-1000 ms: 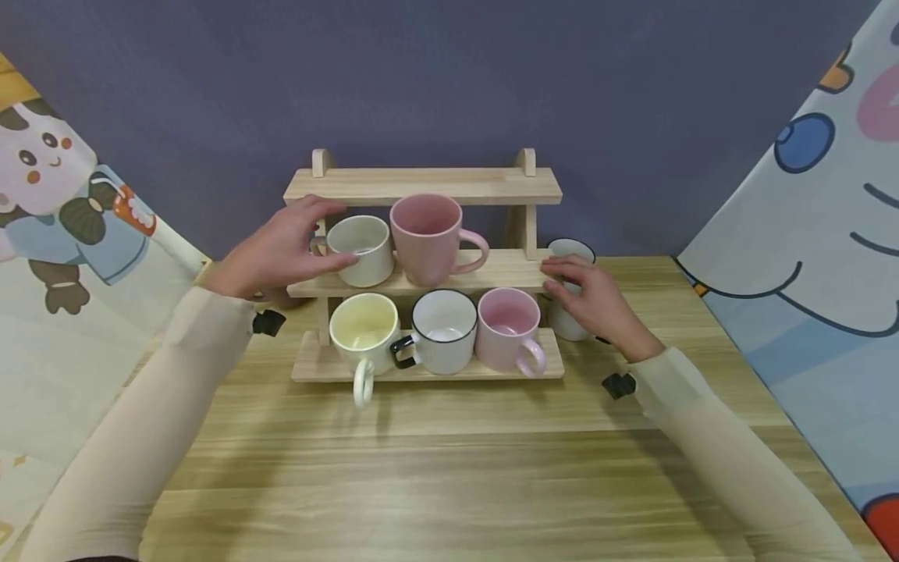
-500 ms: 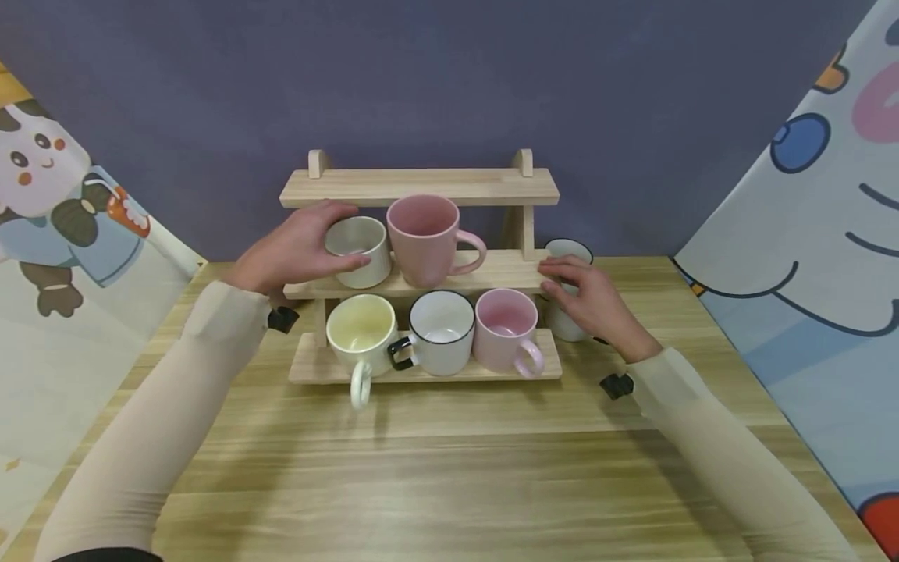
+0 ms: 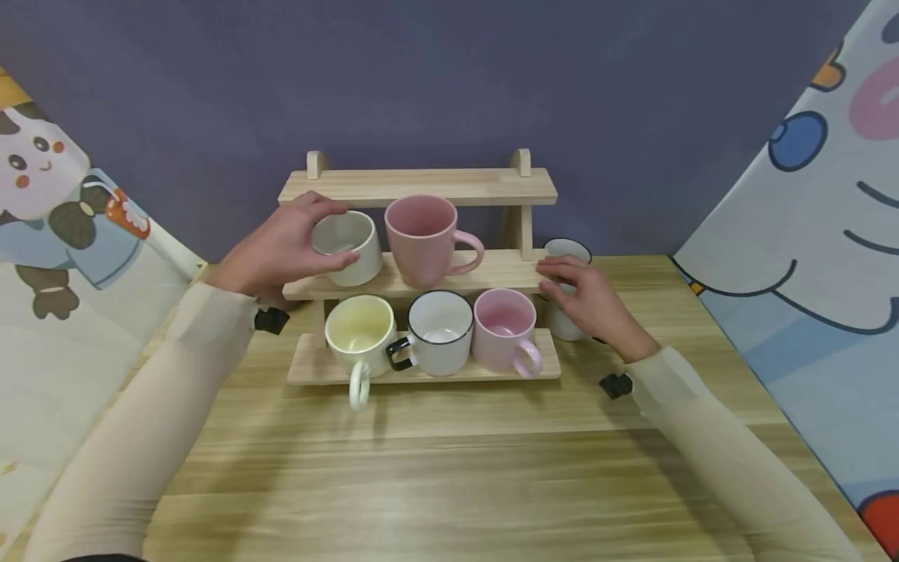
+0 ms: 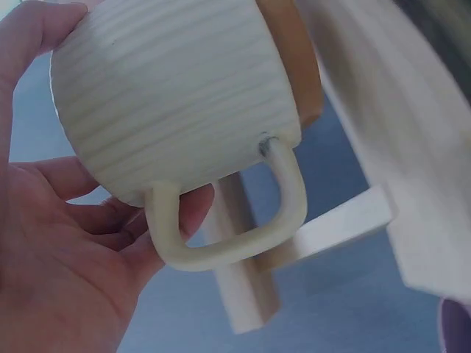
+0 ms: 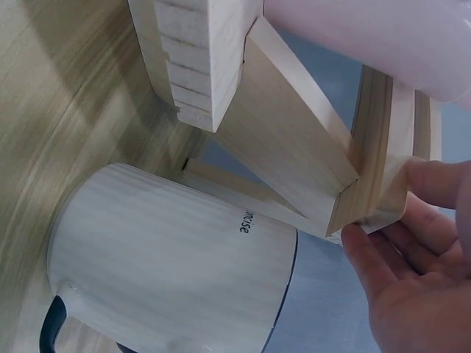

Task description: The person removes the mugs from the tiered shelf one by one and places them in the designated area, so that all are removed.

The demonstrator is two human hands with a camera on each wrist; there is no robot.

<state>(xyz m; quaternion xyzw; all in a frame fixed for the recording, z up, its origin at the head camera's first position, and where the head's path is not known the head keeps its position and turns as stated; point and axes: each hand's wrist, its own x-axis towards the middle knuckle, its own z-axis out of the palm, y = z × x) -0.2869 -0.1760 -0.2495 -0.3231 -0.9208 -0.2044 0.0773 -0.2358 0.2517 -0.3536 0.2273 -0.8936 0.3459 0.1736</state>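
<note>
My left hand (image 3: 284, 243) grips a white ribbed mug (image 4: 176, 95) at the left end of the rack's middle shelf. Its thumb and fingers span the mug's sides, and the handle (image 4: 221, 254) points back toward the wrist. In the left wrist view a brown base shows; whether it touches the shelf I cannot tell. A tall pink mug (image 3: 421, 250) stands just to the right, handle to the right. My right hand (image 3: 588, 300) pinches the right end of the middle shelf of the wooden rack (image 5: 372, 176), thumb and fingers on opposite faces.
On the bottom shelf stand a pale yellow mug (image 3: 351, 336), a white black-rimmed mug (image 3: 441, 343) and a light pink mug (image 3: 500, 343). Another white dark-rimmed mug (image 5: 169, 257) stands on the table right of the rack. The top shelf (image 3: 417, 187) rises behind.
My left hand first moved in round the white ribbed mug, then shifted it left and slightly up, widening the gap to the tall pink mug. My right hand stayed on the shelf end.
</note>
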